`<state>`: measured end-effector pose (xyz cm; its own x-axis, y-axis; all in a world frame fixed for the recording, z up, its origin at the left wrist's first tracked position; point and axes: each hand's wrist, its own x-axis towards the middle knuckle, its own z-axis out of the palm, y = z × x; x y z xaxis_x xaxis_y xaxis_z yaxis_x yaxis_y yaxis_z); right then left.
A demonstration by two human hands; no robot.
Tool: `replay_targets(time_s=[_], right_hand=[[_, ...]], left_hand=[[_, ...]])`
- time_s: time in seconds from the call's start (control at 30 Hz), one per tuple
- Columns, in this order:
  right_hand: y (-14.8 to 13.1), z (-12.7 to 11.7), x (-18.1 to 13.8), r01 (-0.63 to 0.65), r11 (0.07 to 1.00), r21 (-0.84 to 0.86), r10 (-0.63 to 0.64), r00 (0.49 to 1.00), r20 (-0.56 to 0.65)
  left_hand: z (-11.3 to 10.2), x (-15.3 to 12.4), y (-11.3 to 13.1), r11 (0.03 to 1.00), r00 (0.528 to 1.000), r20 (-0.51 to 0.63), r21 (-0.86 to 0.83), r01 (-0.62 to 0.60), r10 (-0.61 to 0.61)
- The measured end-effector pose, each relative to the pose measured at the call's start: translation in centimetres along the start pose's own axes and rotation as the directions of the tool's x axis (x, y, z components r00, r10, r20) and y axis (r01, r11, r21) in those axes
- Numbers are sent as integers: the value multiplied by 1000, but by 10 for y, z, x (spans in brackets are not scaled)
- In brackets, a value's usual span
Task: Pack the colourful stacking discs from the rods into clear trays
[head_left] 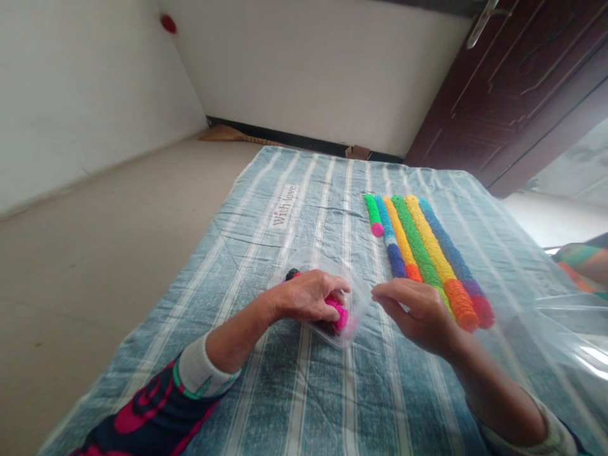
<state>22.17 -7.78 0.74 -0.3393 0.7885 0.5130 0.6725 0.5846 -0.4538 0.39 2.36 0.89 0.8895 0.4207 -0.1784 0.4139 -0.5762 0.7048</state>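
A clear plastic box (358, 297) stands on the cloth before me, with pink ridged discs (338, 315) and a few black pieces (292, 274) inside. My left hand (311, 297) reaches into it, thumb and fingers curled round the pink discs. Just right of the box, my right hand (418, 310) hovers with its fingers stretched out and nothing visible in them. It partly covers the near ends of several long rows of ridged discs, among them a green row (418, 237), a yellow row (430, 237) and a blue row (446, 244). A short green row (372, 208) ends in pink.
A striped blue cloth (266, 253) covers the table. At the right edge lies a transparent plastic container (579, 329), with a multicoloured thing (582, 266) behind it. A dark red door (498, 95) and flattened cardboard (223, 133) are beyond the table.
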Motion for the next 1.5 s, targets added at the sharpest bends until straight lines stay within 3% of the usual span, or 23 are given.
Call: replay_targets(time_s=[0.23, 0.47, 0.53, 0.7, 0.9, 1.17, 1.37, 1.5], right_hand=[[2, 4, -17, -92, 996, -11, 90, 990, -111], [0, 17, -41, -108, 993, 47, 115, 977, -181], [0, 24, -48, -126, 990, 64, 136, 975, -174], [4, 38, -55, -206, 971, 122, 221, 966, -131], [9, 49, -56, -302, 935, 187, 318, 946, -65], [17, 52, -58, -305, 919, 252, 328, 943, -56], [17, 52, -61, -306, 915, 262, 332, 941, -64], [18, 53, -61, -319, 911, 262, 345, 937, -59]], left_hand=[[-10, -6, 9, 1000, 1000, -1, -18, 18, -18], [-21, -32, 19, 994, 971, -214, -49, 95, -103], [-20, -44, 19, 989, 927, -345, -64, 136, -150], [-10, -71, 13, 965, 733, -635, -86, 248, -245], [8, -101, 7, 943, 627, -723, -107, 315, -291], [14, -106, -2, 917, 384, -861, -199, 346, -332], [13, -90, -18, 906, 284, -883, -283, 314, -374], [12, -80, -24, 906, 320, -850, -363, 217, -417]])
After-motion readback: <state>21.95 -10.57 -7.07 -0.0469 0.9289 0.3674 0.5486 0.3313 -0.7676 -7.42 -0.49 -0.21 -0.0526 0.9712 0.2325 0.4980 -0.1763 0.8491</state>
